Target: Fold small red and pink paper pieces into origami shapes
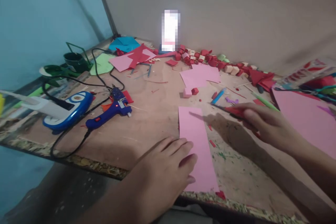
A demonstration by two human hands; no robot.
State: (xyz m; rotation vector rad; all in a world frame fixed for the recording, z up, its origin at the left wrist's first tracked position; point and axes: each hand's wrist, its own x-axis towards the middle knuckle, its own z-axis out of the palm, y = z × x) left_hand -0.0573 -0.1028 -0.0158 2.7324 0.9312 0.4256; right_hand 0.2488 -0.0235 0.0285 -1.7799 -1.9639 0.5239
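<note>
A long pink paper strip lies on the wooden table near its front edge. My left hand rests on the strip's left side, fingers slightly apart, holding nothing. To the right, above the table, my right hand is closed around red-handled scissors, whose dark blades point left. Beyond the strip sit a pink cube and a small red cube. A larger cut piece of pink paper lies behind them.
On the left are a blue glue gun, a blue-and-white power strip and looping black cables. A bright phone stands at the back beside many small red blocks. Pink sheets lie at right.
</note>
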